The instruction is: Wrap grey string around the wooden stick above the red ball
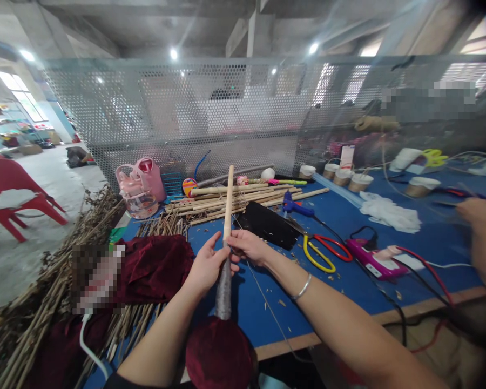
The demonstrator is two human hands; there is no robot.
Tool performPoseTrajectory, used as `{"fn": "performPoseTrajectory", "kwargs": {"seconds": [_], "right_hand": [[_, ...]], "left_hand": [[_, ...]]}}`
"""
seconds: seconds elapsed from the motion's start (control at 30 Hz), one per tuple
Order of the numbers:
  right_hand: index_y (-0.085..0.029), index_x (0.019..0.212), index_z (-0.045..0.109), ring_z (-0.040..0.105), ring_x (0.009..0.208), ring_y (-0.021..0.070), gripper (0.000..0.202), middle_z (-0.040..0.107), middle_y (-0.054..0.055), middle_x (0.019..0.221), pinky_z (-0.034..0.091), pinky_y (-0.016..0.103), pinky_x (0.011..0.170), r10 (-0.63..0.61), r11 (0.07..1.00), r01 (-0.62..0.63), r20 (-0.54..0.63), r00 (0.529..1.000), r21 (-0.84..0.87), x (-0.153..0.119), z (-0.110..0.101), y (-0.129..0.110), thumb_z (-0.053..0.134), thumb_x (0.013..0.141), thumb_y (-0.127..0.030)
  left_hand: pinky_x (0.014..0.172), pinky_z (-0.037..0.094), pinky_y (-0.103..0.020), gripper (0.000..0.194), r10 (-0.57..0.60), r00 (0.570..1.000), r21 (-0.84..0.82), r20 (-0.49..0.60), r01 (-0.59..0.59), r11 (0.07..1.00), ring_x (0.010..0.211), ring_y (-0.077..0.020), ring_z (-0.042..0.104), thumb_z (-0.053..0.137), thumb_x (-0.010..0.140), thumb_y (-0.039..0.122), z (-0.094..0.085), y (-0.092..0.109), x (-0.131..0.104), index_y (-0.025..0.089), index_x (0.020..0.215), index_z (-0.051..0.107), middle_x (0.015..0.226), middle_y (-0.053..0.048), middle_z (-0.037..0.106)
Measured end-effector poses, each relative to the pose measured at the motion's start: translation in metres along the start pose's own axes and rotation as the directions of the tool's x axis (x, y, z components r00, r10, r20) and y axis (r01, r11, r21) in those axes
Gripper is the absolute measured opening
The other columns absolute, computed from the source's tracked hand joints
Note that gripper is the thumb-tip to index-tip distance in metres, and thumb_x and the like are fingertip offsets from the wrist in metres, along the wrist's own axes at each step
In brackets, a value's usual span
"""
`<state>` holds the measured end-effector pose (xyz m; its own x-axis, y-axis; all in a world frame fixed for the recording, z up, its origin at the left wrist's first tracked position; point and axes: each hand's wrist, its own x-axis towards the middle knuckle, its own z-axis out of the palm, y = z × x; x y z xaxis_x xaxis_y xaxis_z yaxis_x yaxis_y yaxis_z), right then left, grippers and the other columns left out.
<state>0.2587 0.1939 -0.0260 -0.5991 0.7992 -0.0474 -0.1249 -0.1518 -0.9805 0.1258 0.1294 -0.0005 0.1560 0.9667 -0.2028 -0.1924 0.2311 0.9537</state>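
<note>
A pale wooden stick (229, 200) stands tilted upright before me, its lower part a grey sleeve or wrapping (224, 294). Below it a round dark-red velvet piece (218, 351) sits close to my body; how they join is hidden. My left hand (207, 266) is wrapped around the stick where wood meets grey. From the other side, my right hand (248, 247), with a silver bangle at the wrist, pinches the stick just above. A thin pale thread or wire (267, 302) runs from near my right fingers down over the table edge.
Scissors (318, 254), a blue glue gun (295, 205), black material (267, 224) and wooden sticks (259, 194) lie ahead. A purple power strip (378, 259) trails cables at right, near another person's hand (478, 216). Dark-red velvet cloth (157, 265) and dry stems (56, 275) lie left.
</note>
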Motion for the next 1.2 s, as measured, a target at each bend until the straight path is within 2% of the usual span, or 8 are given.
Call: {"fn": "performPoseTrajectory", "kwargs": {"seconds": [0.2,0.43,0.63,0.7,0.83,0.93,1.1,1.2], "right_hand": [[-0.013,0.069,0.05,0.023,0.031,0.0018,0.038,0.035,-0.009,0.04,0.012,0.018,0.032,0.039,0.997,-0.043,-0.049,0.998,-0.07,0.001,0.001,0.003,0.063,0.069,-0.049],[-0.014,0.075,0.049,0.023,0.031,0.0022,0.038,0.035,-0.01,0.04,0.012,0.016,0.032,0.045,0.997,-0.045,0.005,0.999,0.063,0.0,0.001,0.0,0.064,0.068,-0.049],[-0.013,0.071,0.051,0.024,0.03,0.0018,0.039,0.037,-0.009,0.04,0.014,0.017,0.031,0.032,0.999,-0.033,-0.049,0.998,-0.023,0.001,0.001,0.001,0.064,0.067,-0.049],[-0.013,0.072,0.051,0.023,0.03,0.0018,0.039,0.037,-0.009,0.04,0.014,0.017,0.031,0.024,1.0,-0.024,-0.044,0.999,-0.015,0.001,0.001,0.001,0.064,0.067,-0.049],[-0.013,0.08,0.052,0.03,0.033,0.0028,0.039,0.042,-0.007,0.044,0.014,0.016,0.033,0.009,0.998,-0.011,0.021,1.0,0.067,-0.001,0.0,0.0,0.065,0.067,-0.047],[-0.013,0.079,0.051,0.032,0.035,0.0032,0.037,0.045,-0.006,0.048,0.015,0.017,0.034,-0.002,0.997,-0.002,0.037,0.999,0.083,-0.002,-0.002,0.0,0.065,0.068,-0.046],[-0.012,0.074,0.051,0.023,0.031,0.0022,0.036,0.038,-0.008,0.043,0.011,0.019,0.033,0.048,0.999,-0.049,-0.034,0.998,-0.018,-0.002,-0.002,-0.002,0.063,0.069,-0.046],[-0.012,0.07,0.05,0.022,0.033,0.0023,0.039,0.034,-0.009,0.041,0.011,0.02,0.034,0.018,0.997,-0.022,-0.059,0.998,-0.07,-0.001,0.002,-0.002,0.063,0.067,-0.049]], "left_hand": [[0.04,0.03,-0.016,0.077,0.279,0.946,0.369,-0.163,-0.204,0.907,0.04,-0.0062,0.044,0.072,0.061,0.036,-0.012,-0.006,0.002,0.012,0.126,0.042,0.046,0.009,0.048],[0.045,0.044,-0.023,0.088,0.056,0.996,0.021,-0.063,-0.054,0.998,0.048,-0.0144,0.06,0.064,0.072,0.035,-0.003,0.002,-0.001,0.012,0.139,0.013,0.061,-0.002,0.064],[0.041,0.036,-0.017,0.082,0.183,0.98,0.251,-0.082,-0.157,0.955,0.044,-0.0098,0.054,0.071,0.065,0.033,-0.009,-0.002,-0.001,0.013,0.134,0.031,0.048,0.008,0.052],[0.04,0.035,-0.016,0.085,0.203,0.977,0.286,-0.065,-0.177,0.942,0.04,-0.009,0.052,0.07,0.066,0.031,-0.01,-0.001,-0.001,0.015,0.136,0.026,0.045,0.009,0.051],[0.043,0.044,-0.022,0.085,0.077,0.997,0.077,-0.009,-0.076,0.994,0.047,-0.0135,0.06,0.061,0.075,0.027,-0.002,0.004,-0.004,0.014,0.14,0.007,0.061,0.0,0.064],[0.048,0.048,-0.025,0.077,0.026,0.999,-0.042,0.02,-0.025,0.999,0.052,-0.0148,0.062,0.057,0.077,0.027,0.002,0.005,-0.004,0.014,0.138,0.012,0.069,-0.004,0.066],[0.041,0.04,-0.021,0.047,0.041,0.999,0.236,0.012,-0.042,0.971,0.042,-0.0114,0.055,0.063,0.07,0.04,-0.007,0.0,-0.001,0.012,0.105,0.05,0.059,-0.002,0.063],[0.041,0.04,-0.019,0.031,-0.037,0.999,0.264,-0.002,0.036,0.964,0.042,-0.0102,0.054,0.062,0.07,0.043,-0.01,-0.001,0.001,0.014,0.075,0.051,0.054,-0.001,0.059]]}}
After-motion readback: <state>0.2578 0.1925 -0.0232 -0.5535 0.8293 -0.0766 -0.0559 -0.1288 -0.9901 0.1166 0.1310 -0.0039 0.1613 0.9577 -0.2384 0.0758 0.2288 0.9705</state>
